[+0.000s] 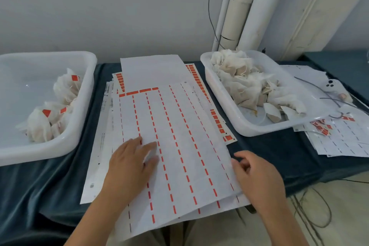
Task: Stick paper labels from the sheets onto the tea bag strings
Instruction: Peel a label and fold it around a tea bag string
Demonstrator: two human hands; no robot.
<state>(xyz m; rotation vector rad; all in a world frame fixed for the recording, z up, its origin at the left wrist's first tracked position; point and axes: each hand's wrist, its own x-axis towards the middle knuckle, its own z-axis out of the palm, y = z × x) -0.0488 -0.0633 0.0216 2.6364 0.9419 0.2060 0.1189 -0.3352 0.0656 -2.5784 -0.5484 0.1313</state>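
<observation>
A stack of white label sheets (179, 136) with red dashed rows lies in the middle of the table, its top sheet mostly stripped of labels. My left hand (131, 164) rests flat on the top sheet with straight fingers. My right hand (257, 177) is at the sheet's right edge, fingers curled loosely against the paper's border. Sheets with full red labels (217, 124) peek out underneath. A white tray (223, 106) on the right holds several unlabelled tea bags (245, 84). A white tray (83, 70) on the left holds tea bags with red labels (47, 113).
A dark blue cloth (265, 146) covers the table. More used sheets with loose red labels (339, 136) lie at far right, beside a white device (332, 86) and dark cables. White pipes (239, 6) run up the wall behind. The table's front edge is near my body.
</observation>
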